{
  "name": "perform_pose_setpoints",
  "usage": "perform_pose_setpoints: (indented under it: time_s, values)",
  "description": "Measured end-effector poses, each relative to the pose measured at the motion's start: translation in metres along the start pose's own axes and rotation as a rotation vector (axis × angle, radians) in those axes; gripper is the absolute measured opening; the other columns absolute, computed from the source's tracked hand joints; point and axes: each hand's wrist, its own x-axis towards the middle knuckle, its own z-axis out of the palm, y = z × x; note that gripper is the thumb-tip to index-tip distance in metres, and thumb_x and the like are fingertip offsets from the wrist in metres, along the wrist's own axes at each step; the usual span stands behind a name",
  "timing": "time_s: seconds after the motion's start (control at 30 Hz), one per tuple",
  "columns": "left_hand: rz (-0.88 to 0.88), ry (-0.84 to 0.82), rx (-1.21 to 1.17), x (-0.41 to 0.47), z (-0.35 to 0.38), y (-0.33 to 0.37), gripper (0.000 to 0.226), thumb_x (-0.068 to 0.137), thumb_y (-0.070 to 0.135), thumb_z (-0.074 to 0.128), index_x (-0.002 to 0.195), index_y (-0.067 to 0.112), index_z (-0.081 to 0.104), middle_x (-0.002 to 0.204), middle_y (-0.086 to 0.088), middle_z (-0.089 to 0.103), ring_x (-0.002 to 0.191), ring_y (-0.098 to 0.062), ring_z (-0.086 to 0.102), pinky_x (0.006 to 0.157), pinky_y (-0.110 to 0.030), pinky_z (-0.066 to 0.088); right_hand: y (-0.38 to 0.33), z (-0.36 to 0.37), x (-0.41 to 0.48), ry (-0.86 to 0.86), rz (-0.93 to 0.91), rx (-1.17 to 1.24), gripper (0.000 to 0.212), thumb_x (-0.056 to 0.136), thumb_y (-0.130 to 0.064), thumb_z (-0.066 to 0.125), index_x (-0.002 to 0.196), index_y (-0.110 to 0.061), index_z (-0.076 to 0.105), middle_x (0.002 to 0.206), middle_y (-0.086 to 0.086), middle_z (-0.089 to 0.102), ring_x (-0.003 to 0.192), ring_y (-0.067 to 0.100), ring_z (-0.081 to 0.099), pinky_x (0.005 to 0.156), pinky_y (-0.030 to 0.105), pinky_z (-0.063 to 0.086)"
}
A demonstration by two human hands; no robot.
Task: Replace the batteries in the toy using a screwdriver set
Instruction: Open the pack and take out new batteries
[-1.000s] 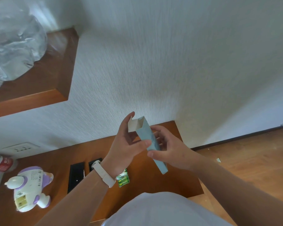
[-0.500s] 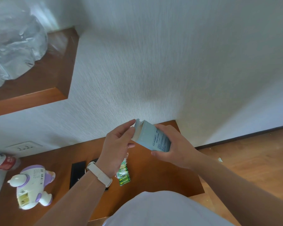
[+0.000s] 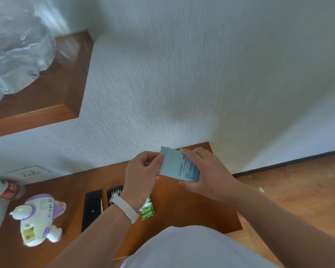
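Both hands hold a pale blue cardboard box (image 3: 179, 167) above the wooden table (image 3: 191, 206). My right hand (image 3: 203, 171) grips its right side, thumb under and fingers over. My left hand (image 3: 141, 173) pinches the box's left end by the flap. On the table lie a black screwdriver bit tray (image 3: 114, 191), a black lid (image 3: 91, 208) with a thin white tool beside it, and a green battery pack (image 3: 147, 209). The white and purple toy (image 3: 40, 219) lies at the left with its battery bay uncovered.
A bottle with a red label (image 3: 5, 189) lies at the far left near a wall socket (image 3: 28, 173). A wooden shelf (image 3: 39, 105) above holds crumpled clear plastic (image 3: 14, 47). The white wall stands close behind the table; wooden floor lies to the right.
The blue box has gone from standing upright with its end open to lying flatter between my hands, and my left fingers have closed onto its flap end.
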Motion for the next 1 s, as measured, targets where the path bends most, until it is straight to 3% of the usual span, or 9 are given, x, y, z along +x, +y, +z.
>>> perform_pose_setpoints:
  time_s: [0.17,0.37,0.43,0.5,0.6,0.77,1.0]
  values:
    - [0.006,0.025,0.044,-0.003,0.003,-0.007,0.026,0.096,0.043,0.06,0.114,0.032,0.076,0.091,0.011,0.076,0.085,-0.02,0.069,0.065,-0.02,0.056,0.001,0.003,0.003,0.039,-0.001,-0.087,0.086,0.079,-0.068,0.058,0.149,-0.04,0.018,0.119,-0.01,0.044,0.101,0.008,0.04,0.091,0.03,0.045]
    - [0.035,0.002,0.108,-0.005,0.01,-0.018,0.033,0.098,0.037,0.063,0.131,0.037,0.065,0.101,0.01,0.072,0.087,-0.019,0.067,0.067,-0.028,0.062,-0.001,0.013,0.007,0.031,0.043,-0.084,0.087,0.077,-0.071,0.058,0.148,-0.041,0.017,0.119,-0.01,0.043,0.1,0.007,0.039,0.088,0.025,0.043]
    - [0.012,0.04,0.053,-0.003,0.01,-0.021,0.026,0.099,0.032,0.062,0.124,0.035,0.067,0.101,0.007,0.072,0.088,-0.019,0.068,0.063,-0.022,0.059,-0.002,0.013,0.009,-0.03,0.084,0.03,0.083,0.077,-0.07,0.061,0.144,-0.045,0.019,0.117,-0.015,0.042,0.102,0.007,0.044,0.085,0.024,0.048]
    - [-0.053,0.064,-0.072,0.001,0.01,-0.022,0.018,0.099,0.024,0.063,0.115,0.027,0.07,0.101,-0.001,0.072,0.089,-0.02,0.069,0.06,-0.019,0.056,-0.002,0.013,0.01,-0.103,0.147,0.232,0.061,0.084,-0.059,0.062,0.135,-0.051,0.03,0.109,-0.021,0.046,0.097,0.007,0.054,0.074,0.023,0.058]
    - [-0.132,0.055,-0.228,0.005,0.008,-0.026,0.009,0.098,0.017,0.064,0.105,0.021,0.069,0.098,-0.009,0.072,0.082,-0.02,0.066,0.058,-0.02,0.052,0.0,0.016,0.008,-0.161,0.235,0.461,0.035,0.094,-0.043,0.059,0.123,-0.053,0.044,0.1,-0.021,0.057,0.084,0.007,0.066,0.057,0.017,0.057]
    - [-0.216,0.002,-0.277,0.002,0.015,-0.045,0.025,0.096,0.022,0.067,0.118,0.033,0.059,0.104,-0.001,0.073,0.094,-0.021,0.073,0.07,-0.026,0.058,0.007,0.027,-0.001,-0.174,0.304,0.616,0.018,0.095,-0.038,0.059,0.106,-0.05,0.051,0.096,-0.017,0.063,0.084,-0.004,0.066,0.058,0.015,0.054]
    - [-0.351,-0.069,-0.214,-0.008,0.022,-0.09,0.039,0.094,0.014,0.068,0.126,0.031,0.053,0.105,0.005,0.076,0.095,-0.015,0.073,0.06,-0.015,0.053,0.017,0.065,-0.007,-0.206,0.463,0.701,0.013,0.096,-0.035,0.059,0.108,-0.039,0.055,0.097,-0.012,0.066,0.082,-0.003,0.069,0.058,0.017,0.056]
